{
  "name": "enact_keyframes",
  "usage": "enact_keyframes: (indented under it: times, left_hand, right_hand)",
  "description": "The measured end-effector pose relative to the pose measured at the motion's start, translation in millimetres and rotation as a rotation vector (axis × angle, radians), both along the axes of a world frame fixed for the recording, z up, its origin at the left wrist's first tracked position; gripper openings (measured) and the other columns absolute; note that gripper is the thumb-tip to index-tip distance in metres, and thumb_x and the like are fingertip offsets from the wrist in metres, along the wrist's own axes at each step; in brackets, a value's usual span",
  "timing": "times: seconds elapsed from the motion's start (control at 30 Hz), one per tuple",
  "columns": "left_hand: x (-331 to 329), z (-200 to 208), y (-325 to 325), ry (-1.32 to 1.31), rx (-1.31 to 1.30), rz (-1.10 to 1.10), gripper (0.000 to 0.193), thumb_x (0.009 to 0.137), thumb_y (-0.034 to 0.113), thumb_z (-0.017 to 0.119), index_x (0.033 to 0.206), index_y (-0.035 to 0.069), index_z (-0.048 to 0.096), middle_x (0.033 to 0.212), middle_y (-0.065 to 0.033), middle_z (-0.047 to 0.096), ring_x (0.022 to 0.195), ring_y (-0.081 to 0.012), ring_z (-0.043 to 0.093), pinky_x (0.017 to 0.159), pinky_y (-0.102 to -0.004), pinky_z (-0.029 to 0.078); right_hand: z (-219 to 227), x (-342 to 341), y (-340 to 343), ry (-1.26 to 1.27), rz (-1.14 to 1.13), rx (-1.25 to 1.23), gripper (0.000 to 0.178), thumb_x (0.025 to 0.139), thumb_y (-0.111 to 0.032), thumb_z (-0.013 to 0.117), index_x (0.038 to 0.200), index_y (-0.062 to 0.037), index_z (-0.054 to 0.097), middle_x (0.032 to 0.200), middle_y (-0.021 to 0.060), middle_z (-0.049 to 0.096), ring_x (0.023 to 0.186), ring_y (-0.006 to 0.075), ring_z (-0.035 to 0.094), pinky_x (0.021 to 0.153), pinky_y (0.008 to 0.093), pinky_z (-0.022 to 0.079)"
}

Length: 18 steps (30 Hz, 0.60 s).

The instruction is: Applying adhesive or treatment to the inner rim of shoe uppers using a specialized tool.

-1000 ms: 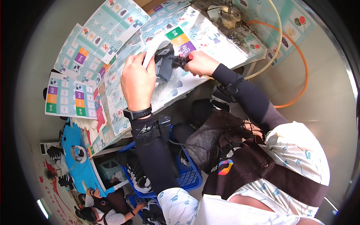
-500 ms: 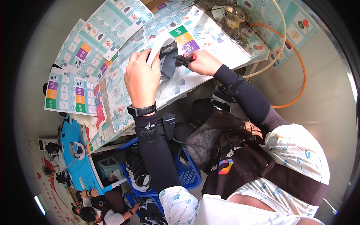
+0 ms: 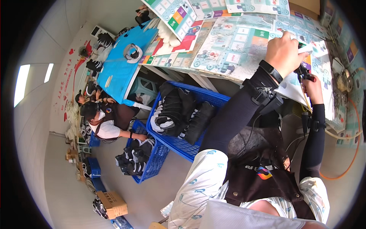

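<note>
White-edged piece (image 3: 305, 49), mostly hidden, over the right part of the paper-covered table (image 3: 236, 47). I see the left hand (image 3: 283, 54) pinching it, thumb at its edge; far fingertips I can't make out. Right hand (image 3: 313, 88) curled round a black, red-knobbed tool (image 3: 302, 72) just beside it. Blue basket (image 3: 214, 99), dark shoes (image 3: 173, 112) inside.

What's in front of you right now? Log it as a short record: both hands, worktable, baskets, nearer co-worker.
Left hand: holding a white piece, mostly hidden
Right hand: gripping a black tool with a red part
Worktable: covered with printed sheets
Larger blue basket: black shoes inside
Smaller blue basket: dark shoes, co-worker's hand at them
</note>
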<state>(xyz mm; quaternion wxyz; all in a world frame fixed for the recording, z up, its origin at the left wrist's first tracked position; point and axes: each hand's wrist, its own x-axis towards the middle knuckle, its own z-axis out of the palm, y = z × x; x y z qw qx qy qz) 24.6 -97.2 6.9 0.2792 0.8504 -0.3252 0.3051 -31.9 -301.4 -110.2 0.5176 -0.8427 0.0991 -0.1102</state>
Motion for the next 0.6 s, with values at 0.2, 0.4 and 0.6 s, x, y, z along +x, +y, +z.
enact_keyframes:
  times: [0.2,0.4,0.6]
  left_hand:
    - [1,1,0,0.006,-0.002,-0.030,0.040,0.087,0.048,0.082,0.088,0.008,0.083,0.088,-0.0142,0.072,0.077,-0.0347,0.074,0.072,-0.0452,0.060]
    - [4,10,10,-0.126,0.019,-0.151,0.041,0.092,0.046,0.081,0.091,0.006,0.077,0.083,-0.0163,0.070,0.074,-0.0380,0.069,0.066,-0.0449,0.055]
    - [-1,20,4,0.085,0.122,0.001,0.059,0.099,0.058,0.068,0.113,0.002,0.079,0.110,-0.0198,0.075,0.101,-0.0415,0.072,0.088,-0.0480,0.057]
  right_hand:
    - [-8,4,-9,0.059,-0.002,0.106,0.012,0.085,-0.011,0.062,0.083,-0.0013,0.070,0.059,0.0056,0.060,0.047,0.0173,0.053,0.048,0.0353,0.042]
    - [-44,36,-9,-0.008,-0.098,-0.241,0.029,0.084,-0.026,0.062,0.096,-0.0021,0.074,0.088,0.0261,0.075,0.084,0.0436,0.074,0.076,0.0538,0.057]
    - [44,-10,7,0.176,-0.037,-0.287,0.027,0.082,-0.022,0.059,0.088,-0.0023,0.076,0.092,0.0286,0.073,0.092,0.0468,0.072,0.087,0.0523,0.057]
